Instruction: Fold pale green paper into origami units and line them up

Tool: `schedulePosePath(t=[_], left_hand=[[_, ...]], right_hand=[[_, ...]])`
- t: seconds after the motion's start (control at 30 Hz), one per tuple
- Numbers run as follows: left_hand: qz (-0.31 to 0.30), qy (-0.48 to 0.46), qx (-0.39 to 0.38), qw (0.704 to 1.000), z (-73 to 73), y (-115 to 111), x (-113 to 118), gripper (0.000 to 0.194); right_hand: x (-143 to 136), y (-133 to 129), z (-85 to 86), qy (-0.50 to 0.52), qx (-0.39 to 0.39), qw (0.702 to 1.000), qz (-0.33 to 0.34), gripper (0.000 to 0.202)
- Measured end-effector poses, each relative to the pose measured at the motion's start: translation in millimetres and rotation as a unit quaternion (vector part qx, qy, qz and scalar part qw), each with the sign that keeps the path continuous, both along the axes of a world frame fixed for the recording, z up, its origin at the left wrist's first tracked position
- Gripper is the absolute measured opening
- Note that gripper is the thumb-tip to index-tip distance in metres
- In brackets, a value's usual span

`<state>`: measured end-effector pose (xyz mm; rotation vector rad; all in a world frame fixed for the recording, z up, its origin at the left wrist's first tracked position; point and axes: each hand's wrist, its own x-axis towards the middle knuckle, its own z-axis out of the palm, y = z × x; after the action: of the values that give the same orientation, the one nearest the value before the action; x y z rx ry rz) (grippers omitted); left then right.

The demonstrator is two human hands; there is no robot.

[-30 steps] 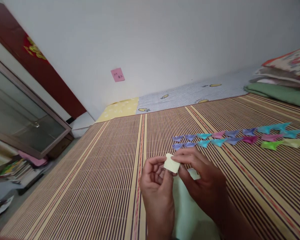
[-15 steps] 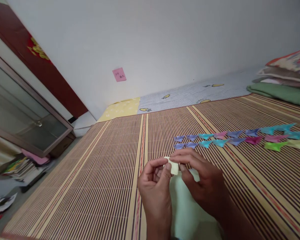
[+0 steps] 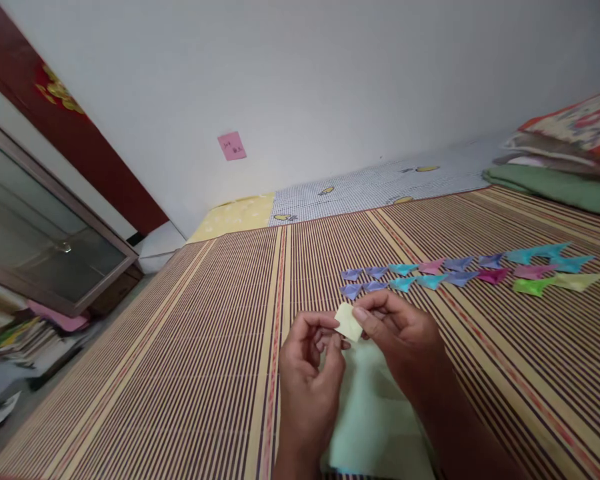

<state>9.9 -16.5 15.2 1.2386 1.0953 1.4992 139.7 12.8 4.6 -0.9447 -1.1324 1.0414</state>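
Observation:
A small pale yellow square of paper [image 3: 349, 323] is pinched between the thumb and fingers of my right hand [image 3: 405, 340]. On the other side, my left hand [image 3: 313, 373] has its fingertips at the paper's left edge, thumb and index finger apart. Beneath both hands lies a pale green surface [image 3: 367, 413]. Beyond them, two rows of folded paper pieces rest on the striped mat [image 3: 220, 347], among them a magenta one [image 3: 493, 275], a bright green one [image 3: 533, 287] and a pale yellow one [image 3: 577, 281].
Folded bedding [image 3: 550, 187] and a floral pillow [image 3: 585, 123] are stacked at the back right. A pink note [image 3: 232, 145] is on the wall. At left stand a glass-panelled door [image 3: 45, 213] and a pile of books [image 3: 23, 340].
My left thumb has come off the paper, and my right thumb now presses on its face. The paper is turned, showing more of its square shape. The view has shifted slightly.

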Motion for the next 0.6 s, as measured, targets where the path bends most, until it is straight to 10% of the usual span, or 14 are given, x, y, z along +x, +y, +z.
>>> schedulePosePath(t=[0.6], left_hand=[[0.007, 0.065, 0.094, 0.993, -5.9, 4.0, -10.8, 0.013]], right_hand=[[16.2, -0.3, 6.3, -0.047, 0.109, 0.989, 0.092, 0.015]])
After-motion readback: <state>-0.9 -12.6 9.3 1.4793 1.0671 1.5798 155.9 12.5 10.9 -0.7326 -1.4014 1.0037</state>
